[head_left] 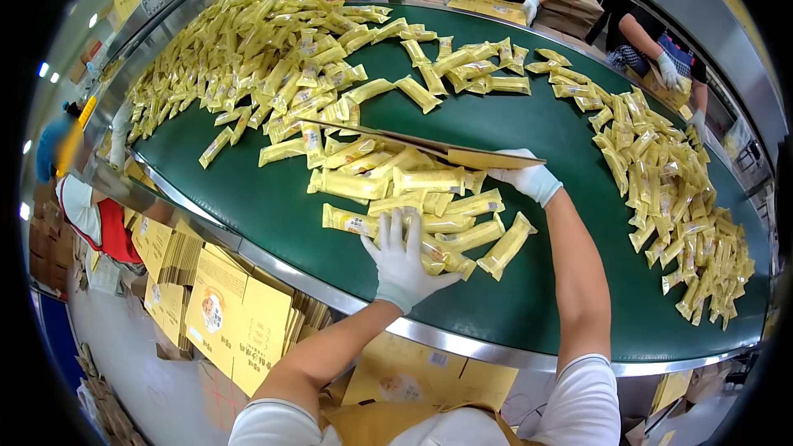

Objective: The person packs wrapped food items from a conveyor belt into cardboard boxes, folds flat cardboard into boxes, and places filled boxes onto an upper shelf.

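Observation:
My left hand (405, 260), in a white glove, lies with fingers spread on several yellow wrapped snack packs (438, 227) on the green table. My right hand (529, 175), gloved too, grips the right end of a flat cardboard piece (438, 149), its fingers partly hidden. The cardboard stands on edge behind the packs, tilted, and reaches left into the larger heap. A single pack (507, 246) lies at the right side of the group near my left hand.
A large heap of packs (239, 49) covers the far left; another pile (661, 190) lies at right. Co-workers' gloved hands (530, 10) are across the table. Below its metal rim (322, 281), flattened yellow cartons (235, 306) are stacked at left. Another person (91, 215) stands at left.

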Demonstrator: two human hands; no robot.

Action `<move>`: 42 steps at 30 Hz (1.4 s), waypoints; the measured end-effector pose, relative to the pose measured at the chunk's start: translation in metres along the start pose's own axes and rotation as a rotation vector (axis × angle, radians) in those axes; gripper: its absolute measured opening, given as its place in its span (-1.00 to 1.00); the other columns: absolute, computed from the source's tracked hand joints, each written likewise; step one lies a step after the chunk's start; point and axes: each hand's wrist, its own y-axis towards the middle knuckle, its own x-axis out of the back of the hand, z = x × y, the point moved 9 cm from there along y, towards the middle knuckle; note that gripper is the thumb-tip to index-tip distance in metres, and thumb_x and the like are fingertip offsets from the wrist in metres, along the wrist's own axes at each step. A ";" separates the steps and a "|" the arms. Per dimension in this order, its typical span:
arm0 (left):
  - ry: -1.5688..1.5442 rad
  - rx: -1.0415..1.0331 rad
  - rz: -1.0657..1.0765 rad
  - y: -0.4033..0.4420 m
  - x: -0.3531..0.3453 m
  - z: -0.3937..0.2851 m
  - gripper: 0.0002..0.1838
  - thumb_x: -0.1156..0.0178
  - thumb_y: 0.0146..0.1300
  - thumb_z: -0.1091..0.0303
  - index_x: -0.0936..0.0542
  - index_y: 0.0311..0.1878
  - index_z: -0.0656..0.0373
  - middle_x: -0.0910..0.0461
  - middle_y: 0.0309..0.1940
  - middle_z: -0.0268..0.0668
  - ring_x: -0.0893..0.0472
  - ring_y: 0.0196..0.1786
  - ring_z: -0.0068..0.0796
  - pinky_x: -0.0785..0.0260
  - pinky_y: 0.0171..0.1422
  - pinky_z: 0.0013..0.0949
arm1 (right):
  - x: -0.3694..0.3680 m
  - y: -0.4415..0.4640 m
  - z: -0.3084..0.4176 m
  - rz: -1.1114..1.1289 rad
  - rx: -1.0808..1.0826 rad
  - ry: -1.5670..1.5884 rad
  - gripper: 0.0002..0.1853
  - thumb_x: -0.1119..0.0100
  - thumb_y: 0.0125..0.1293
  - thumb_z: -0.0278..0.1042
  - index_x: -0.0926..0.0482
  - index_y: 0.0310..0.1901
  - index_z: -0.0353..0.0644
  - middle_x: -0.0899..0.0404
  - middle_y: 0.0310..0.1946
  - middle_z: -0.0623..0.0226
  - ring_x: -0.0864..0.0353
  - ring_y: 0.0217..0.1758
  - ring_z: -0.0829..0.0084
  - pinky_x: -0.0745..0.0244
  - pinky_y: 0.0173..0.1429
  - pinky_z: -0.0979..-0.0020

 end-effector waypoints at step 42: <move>-0.147 0.019 0.318 -0.093 0.045 0.007 0.40 -0.56 -0.14 -0.17 0.09 0.63 0.19 0.10 0.61 0.15 0.14 0.66 0.17 0.13 0.63 0.19 | -0.093 -0.435 0.089 -1.249 -0.236 0.243 -0.75 -0.25 0.42 -0.50 -0.60 0.05 -0.45 -0.69 -0.07 0.25 -0.61 -0.02 0.44 -0.49 0.15 0.34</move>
